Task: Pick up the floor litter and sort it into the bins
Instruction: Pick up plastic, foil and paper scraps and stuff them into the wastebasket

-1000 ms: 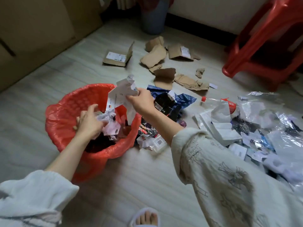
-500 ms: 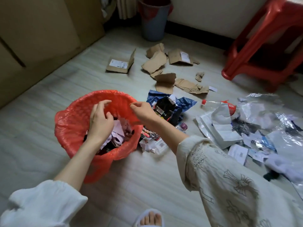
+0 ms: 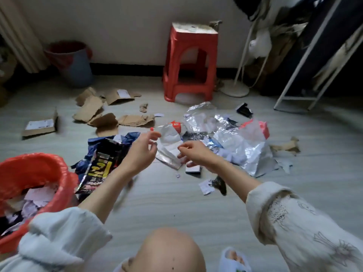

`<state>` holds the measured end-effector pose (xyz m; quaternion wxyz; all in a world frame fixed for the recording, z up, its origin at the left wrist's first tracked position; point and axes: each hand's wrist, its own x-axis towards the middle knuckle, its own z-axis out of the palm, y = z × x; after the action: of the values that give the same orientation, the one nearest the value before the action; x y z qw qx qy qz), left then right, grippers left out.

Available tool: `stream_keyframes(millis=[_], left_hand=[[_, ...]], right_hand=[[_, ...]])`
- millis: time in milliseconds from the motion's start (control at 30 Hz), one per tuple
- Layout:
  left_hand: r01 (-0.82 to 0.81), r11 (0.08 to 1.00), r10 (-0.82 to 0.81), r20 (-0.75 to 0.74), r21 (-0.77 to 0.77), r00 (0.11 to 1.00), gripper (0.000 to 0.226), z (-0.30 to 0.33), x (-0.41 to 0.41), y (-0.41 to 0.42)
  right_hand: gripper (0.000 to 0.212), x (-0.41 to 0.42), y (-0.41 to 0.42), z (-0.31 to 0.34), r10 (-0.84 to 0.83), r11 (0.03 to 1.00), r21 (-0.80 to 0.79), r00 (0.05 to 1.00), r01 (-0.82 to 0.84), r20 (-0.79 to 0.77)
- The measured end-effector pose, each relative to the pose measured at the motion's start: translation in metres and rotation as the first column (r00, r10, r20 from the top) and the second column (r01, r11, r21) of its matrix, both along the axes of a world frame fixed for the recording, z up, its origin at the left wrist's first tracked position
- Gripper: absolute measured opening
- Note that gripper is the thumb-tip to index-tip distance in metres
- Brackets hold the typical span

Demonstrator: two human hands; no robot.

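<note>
Some paper's already been dumped in the red-lined bin (image 3: 35,173) nearest the camera, but loads is left: both hands, left hand (image 3: 140,152) and right hand (image 3: 194,154), are held empty with loosely curled fingers just above the foil wrappers (image 3: 231,134), cardboard scraps (image 3: 102,112) farther back untouched.

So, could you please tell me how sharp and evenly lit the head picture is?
Head view: dim, with dark corners; motion blur smears the left hand, the right hand and the cardboard box; wide-angle bending bows the rack; the foil bag glares.
</note>
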<state>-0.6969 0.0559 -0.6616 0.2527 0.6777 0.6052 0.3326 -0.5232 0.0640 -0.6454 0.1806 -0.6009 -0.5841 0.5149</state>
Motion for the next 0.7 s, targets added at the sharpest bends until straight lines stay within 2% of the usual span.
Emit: stream_keyframes(millis=[100,233,333,467,700], left_hand=[[0.202,0.979,-0.202,-0.021,0.002,0.979,0.028,0.005,0.082,-0.001],[0.411,0.911,-0.412,-0.032,-0.046,0.911,0.027,-0.011,0.165,-0.009],[0.524,0.848,-0.529,-0.069,-0.08,0.846,0.03,-0.016,0.222,0.002],[0.572,0.798,-0.598,-0.13,-0.187,0.791,0.032,-0.057,0.278,0.022],[0.485,0.763,-0.63,-0.324,-0.426,0.706,0.044,-0.173,0.323,0.09]], right_hand=[[0.021,0.086,-0.025,0.012,-0.15,0.988,0.037,0.988,0.148,0.046],[0.016,0.173,-0.061,0.002,-0.316,0.948,-0.009,0.941,0.319,0.121],[0.031,0.238,-0.07,-0.003,-0.423,0.903,0.014,0.881,0.43,0.211],[0.036,0.315,-0.066,-0.049,-0.476,0.864,0.019,0.804,0.503,0.357],[0.046,0.398,-0.03,-0.169,-0.367,0.867,-0.078,0.738,0.492,0.566]])
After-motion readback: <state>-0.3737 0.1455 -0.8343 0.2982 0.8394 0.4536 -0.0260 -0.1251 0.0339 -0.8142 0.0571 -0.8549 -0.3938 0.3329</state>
